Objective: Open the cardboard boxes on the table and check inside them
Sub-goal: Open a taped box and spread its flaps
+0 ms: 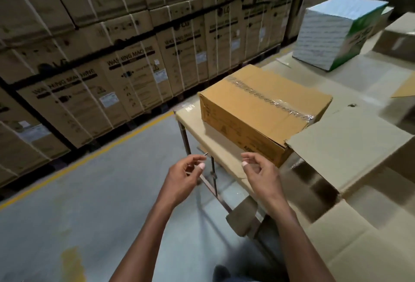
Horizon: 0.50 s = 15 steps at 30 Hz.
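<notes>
**A:** What did we see on the table (359, 84) in the warehouse aisle?

**B:** We saw a brown cardboard box (265, 111) lying at the table's near left corner, its top flaps closed and sealed along the seam by a strip of clear tape (271, 99). A white and green box (336, 32) stood farther back on the same table, well apart from the brown one. Flattened cardboard sheets (341, 151) covered most of the tabletop to the right, one of them touching the brown box's right end.

**A:** And the hands?

**B:** We held both in the air in front of the table's edge, short of the brown box and touching neither it nor the table. The left hand (184, 176) had its fingers curled, and a thin pale item (205, 153) stuck out past the fingertips; we took it to be pinched there, though it was too small and blurred for us to name. The right hand (258, 169) hung with its fingers loosely curled and held nothing.

**A:** What lay beyond?

**B:** We faced a wall of stacked cartons (125, 57) printed "WASHING MACHINE", bound with white straps, standing behind a yellow line (89, 158) painted on the grey floor (89, 214). The table's metal legs (186, 138) showed beneath its left end.
</notes>
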### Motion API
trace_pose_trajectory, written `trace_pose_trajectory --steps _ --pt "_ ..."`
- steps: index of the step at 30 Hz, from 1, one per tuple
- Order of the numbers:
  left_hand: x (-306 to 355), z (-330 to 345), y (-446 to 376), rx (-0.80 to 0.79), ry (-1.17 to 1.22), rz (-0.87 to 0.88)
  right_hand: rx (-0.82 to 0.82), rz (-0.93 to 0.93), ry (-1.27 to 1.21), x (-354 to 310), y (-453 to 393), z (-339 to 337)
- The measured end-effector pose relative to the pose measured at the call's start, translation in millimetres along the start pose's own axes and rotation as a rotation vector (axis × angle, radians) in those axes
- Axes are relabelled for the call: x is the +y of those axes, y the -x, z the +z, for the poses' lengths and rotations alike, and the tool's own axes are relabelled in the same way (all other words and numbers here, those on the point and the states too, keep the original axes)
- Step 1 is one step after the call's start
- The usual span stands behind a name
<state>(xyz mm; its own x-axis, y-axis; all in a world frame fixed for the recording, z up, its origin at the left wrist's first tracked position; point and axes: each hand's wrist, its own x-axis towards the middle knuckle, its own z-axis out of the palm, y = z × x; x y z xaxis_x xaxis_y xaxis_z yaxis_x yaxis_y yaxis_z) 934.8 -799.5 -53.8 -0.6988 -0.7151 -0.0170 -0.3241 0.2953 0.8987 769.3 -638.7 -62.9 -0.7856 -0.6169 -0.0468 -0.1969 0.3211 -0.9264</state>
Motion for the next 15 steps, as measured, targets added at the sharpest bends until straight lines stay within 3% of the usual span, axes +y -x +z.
trace_pose_trajectory --steps 4,15 --pt "0.0 -4.9 -81.8 -0.036 -0.012 0.056 0.089 0.031 0.008 -16.6 -54.4 18.8" --pt "-6.2 4.2 -278.8 -0.365 -0.020 0.310 0.460 0.158 0.085 -37.5 -165.2 52.5"
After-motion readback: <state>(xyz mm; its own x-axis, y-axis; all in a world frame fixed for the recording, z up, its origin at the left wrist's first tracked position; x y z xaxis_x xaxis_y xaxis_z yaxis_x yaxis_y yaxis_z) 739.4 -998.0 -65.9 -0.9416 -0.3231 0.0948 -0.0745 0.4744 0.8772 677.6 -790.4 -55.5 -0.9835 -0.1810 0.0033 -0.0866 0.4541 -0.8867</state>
